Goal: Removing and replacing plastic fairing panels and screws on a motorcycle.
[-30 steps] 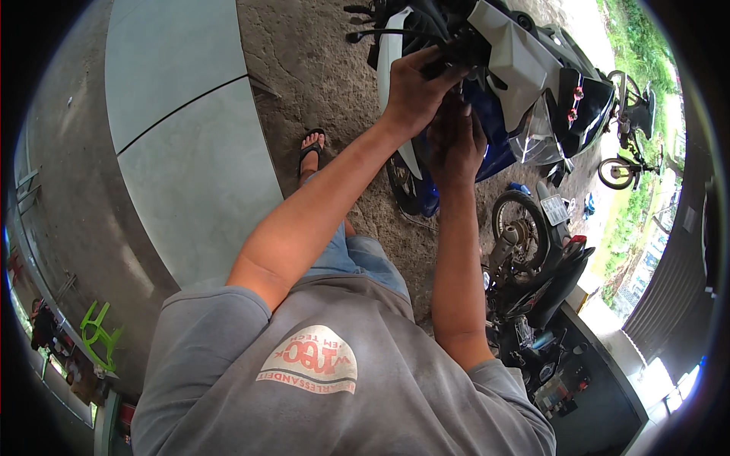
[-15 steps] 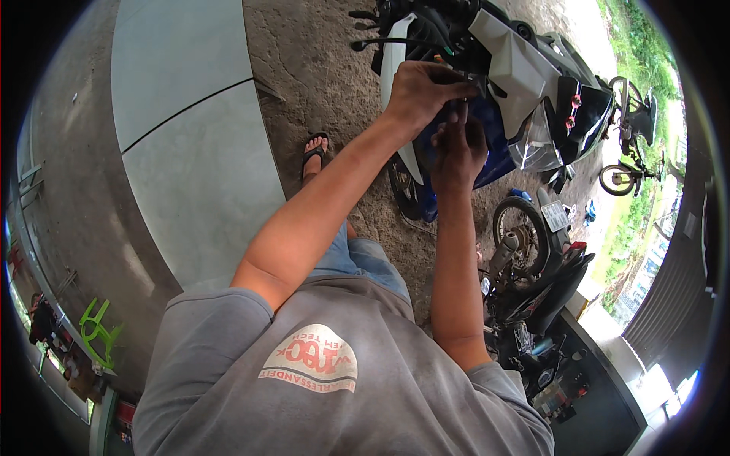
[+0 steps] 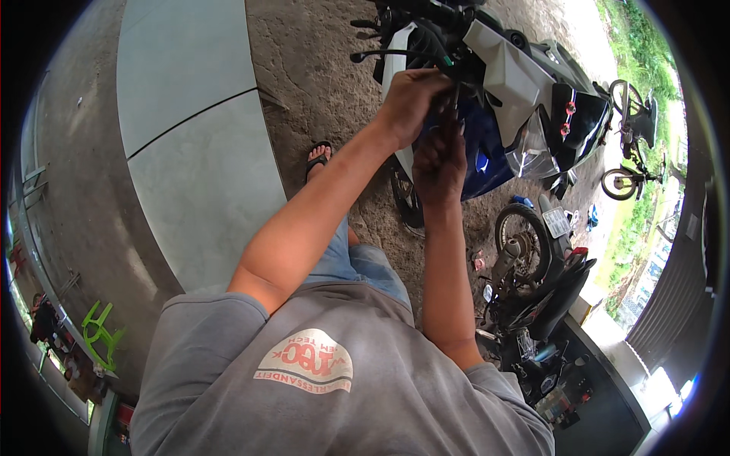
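A blue-and-white motorcycle (image 3: 508,72) stands in front of me, with its front fairing and handlebar at the top. My left hand (image 3: 413,105) is at the fairing below the handlebar, its fingers closed in a pinch; what they hold is hidden. Just below and to the right, my right hand (image 3: 441,163) is closed with its fingers pointing up. Between the hands shows a thin shiny metal shaft (image 3: 457,96), rising from the right hand's fingers; its exact kind is too small to tell. Behind both hands lies the blue fairing panel (image 3: 487,156).
A black brake lever (image 3: 372,56) sticks out left of the fairing. At right a second motorcycle (image 3: 544,292) stands close to my right arm, and a further one (image 3: 635,140) is farther off. Pale large tiles (image 3: 201,178) edge the rough ground at left.
My right hand has shifted left and slightly down, and its fingers have drawn closer together. The left hand has moved slightly left and down. The metal shaft now shows more clearly.
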The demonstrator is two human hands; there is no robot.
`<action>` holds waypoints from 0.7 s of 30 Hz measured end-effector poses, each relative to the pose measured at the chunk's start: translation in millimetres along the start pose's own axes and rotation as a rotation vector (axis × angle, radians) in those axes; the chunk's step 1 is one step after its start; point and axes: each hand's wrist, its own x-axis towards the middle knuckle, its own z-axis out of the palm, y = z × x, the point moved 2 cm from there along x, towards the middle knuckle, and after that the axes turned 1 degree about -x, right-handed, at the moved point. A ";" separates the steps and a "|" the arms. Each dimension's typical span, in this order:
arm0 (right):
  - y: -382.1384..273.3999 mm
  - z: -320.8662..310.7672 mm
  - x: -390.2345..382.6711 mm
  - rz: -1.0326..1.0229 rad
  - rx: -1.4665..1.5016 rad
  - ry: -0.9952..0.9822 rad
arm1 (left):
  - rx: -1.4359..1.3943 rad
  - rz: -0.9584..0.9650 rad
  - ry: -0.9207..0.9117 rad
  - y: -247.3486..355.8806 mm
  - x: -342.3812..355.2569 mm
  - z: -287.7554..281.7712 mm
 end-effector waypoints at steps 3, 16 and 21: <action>4.8 -1.5 1.1 -0.058 -0.091 0.088 | -0.369 -0.120 -0.013 4.9 -6.8 -16.1; 5.7 4.2 5.8 -0.472 -0.760 0.345 | -0.576 -0.166 -0.201 22.1 -27.7 -42.1; -2.5 12.6 4.6 -0.627 -1.118 0.506 | -0.562 -0.158 -0.217 29.6 -34.8 -51.6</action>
